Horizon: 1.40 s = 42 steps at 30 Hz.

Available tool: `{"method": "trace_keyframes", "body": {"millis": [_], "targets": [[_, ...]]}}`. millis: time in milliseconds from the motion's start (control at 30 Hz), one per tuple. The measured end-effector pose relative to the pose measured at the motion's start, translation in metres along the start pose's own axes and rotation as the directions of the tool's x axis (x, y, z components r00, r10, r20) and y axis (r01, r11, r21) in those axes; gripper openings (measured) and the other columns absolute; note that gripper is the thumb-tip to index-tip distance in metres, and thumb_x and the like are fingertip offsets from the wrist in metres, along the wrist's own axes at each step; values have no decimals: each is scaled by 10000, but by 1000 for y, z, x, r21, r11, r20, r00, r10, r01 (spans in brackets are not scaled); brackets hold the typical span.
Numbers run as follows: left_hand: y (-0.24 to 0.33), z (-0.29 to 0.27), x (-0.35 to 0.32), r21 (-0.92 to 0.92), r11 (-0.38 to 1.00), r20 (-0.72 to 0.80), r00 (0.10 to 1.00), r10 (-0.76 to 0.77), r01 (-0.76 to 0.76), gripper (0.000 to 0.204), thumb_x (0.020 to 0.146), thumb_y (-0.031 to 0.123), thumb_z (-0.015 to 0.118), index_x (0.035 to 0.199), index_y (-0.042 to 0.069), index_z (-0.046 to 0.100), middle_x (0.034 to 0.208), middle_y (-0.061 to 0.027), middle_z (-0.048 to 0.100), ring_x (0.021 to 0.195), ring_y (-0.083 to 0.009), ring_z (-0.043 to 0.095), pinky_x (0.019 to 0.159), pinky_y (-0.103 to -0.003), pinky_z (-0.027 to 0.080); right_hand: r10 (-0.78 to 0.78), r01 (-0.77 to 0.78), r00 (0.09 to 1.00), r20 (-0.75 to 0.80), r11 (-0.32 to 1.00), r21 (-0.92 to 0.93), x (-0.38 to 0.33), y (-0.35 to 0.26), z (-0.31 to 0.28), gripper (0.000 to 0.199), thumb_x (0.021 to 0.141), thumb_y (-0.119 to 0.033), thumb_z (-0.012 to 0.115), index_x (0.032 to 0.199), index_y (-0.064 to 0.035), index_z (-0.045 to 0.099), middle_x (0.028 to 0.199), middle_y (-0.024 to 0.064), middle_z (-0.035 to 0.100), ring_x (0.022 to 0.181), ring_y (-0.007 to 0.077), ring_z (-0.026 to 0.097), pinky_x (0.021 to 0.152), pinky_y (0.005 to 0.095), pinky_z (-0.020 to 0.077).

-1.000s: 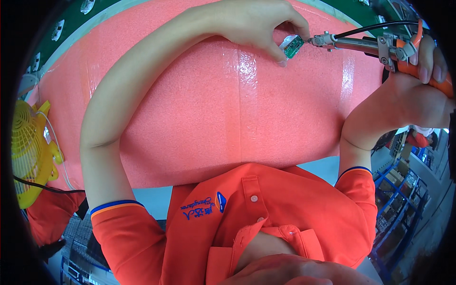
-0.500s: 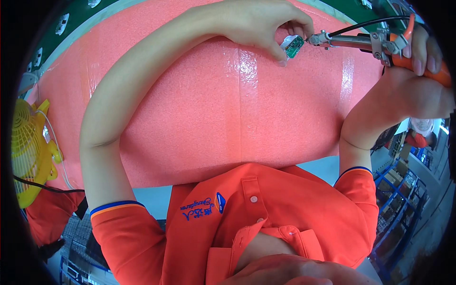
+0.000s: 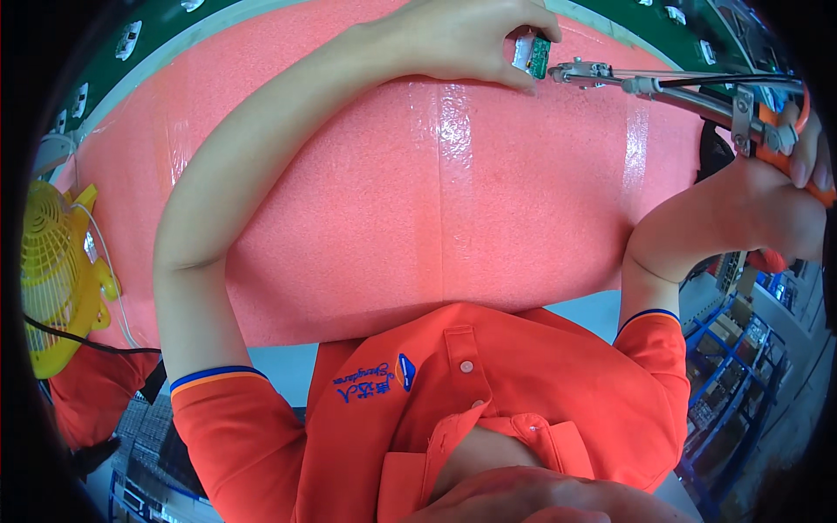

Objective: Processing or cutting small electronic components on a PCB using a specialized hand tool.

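My left hand (image 3: 466, 39) reaches across the pink foam mat. Between its thumb and fingers it pinches a small green circuit board (image 3: 540, 59) with a white part on its left side. At the far right my right hand (image 3: 798, 187) is wrapped round the orange handle of what looks like a solder-feed soldering gun (image 3: 719, 106). The gun's thin metal tip points left at the board's lower right edge; whether they touch I cannot tell. A black tube runs along the metal shaft. The picture's rim partly cuts off my right hand and the handle.
The pink foam mat (image 3: 366, 209) has clear tape strips across it. Behind it runs a green belt (image 3: 157, 61) with several small white parts. A yellow fan (image 3: 57, 270) with a cable stands at the left edge. Blue shelving (image 3: 724, 366) is off to the right.
The circuit board has turned in my left hand and shifted slightly up and left. My right hand and the soldering gun have moved right and down in the picture, with the tip still close to the board.
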<state>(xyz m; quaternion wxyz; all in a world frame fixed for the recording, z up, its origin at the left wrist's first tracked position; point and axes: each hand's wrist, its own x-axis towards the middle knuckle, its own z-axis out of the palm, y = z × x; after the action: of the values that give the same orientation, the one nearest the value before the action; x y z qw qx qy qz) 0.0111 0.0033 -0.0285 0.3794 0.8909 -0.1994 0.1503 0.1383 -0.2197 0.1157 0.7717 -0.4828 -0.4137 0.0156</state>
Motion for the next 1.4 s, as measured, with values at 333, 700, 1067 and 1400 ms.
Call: {"method": "trace_keyframes", "body": {"millis": [333, 700, 1067, 1400], "targets": [[8, 1, 2, -6, 1000, -35, 999, -19, 19, 422, 701, 249, 852, 991, -21, 706, 987, -207, 695, 994, -385, 663, 898, -459, 523, -56, -243, 847, 529, 845, 477, -10, 36, -35, 468, 954, -619, 600, 1075, -172, 662, 972, 37, 630, 877, 194, 603, 841, 419, 523], [12, 1, 6, 13, 1000, -48, 999, -21, 21, 399, 706, 264, 856, 947, -17, 706, 946, -212, 693, 956, -398, 668, 859, -463, 533, 124, -287, 850, 512, 925, 251, -21, 18, -2, 511, 978, -644, 483, 974, -156, 637, 871, 25, 580, 783, 166, 573, 778, 377, 502], [7, -30, 15, 239, 961, -98, 988, -116, 137, 210, 742, 135, 713, 885, -10, 663, 925, -222, 688, 960, -413, 645, 845, -486, 530, 138, -162, 971, 192, 980, 114, -9, -6, 15, 505, 1025, -596, 454, 907, -118, 564, 661, 0, 477, 510, 129, 445, 503, 301, 392], [-46, -206, -66, -91, 962, 211, 949, -236, 259, 608, 716, 170, 857, 1274, 10, 678, 1221, -207, 711, 1136, -343, 674, 981, -409, 554, 120, -116, 989, -83, 992, 52, -8, -9, 52, 452, 1029, -530, 577, 943, -91, 520, 531, 21, 385, 314, 129, 351, 269, 247, 306]]}}
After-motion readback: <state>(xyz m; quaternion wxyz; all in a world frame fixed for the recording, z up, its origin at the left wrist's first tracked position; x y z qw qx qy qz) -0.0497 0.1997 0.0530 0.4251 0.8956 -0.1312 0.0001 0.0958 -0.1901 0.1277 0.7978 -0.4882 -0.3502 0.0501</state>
